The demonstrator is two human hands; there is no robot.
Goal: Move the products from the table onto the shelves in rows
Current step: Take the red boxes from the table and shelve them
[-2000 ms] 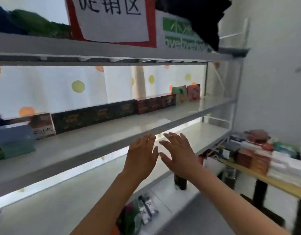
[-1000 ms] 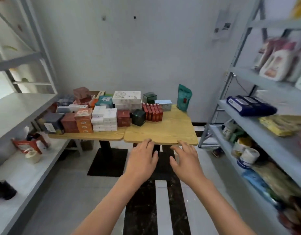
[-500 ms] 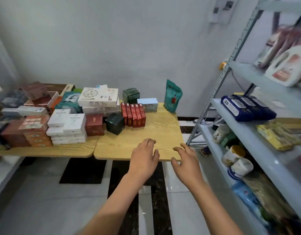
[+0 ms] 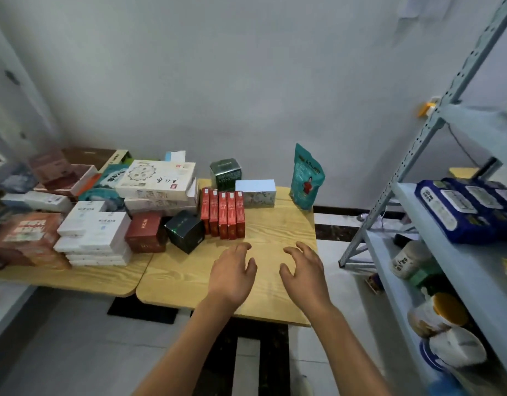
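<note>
Both hands, left hand (image 4: 232, 277) and right hand (image 4: 303, 274), are hovering empty, fingers spread; squeezing the centre-frame red boxes (image 4: 223, 214) together should lift them as one row.

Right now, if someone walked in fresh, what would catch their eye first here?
Probably the two bare hands, left hand and right hand, spread open and holding nothing over the near part of the wooden table. Just beyond them stands a tight row of red boxes, with a jumble of stacked boxes filling the table's left side. A teal pouch stands upright alone at the far right corner.
</note>
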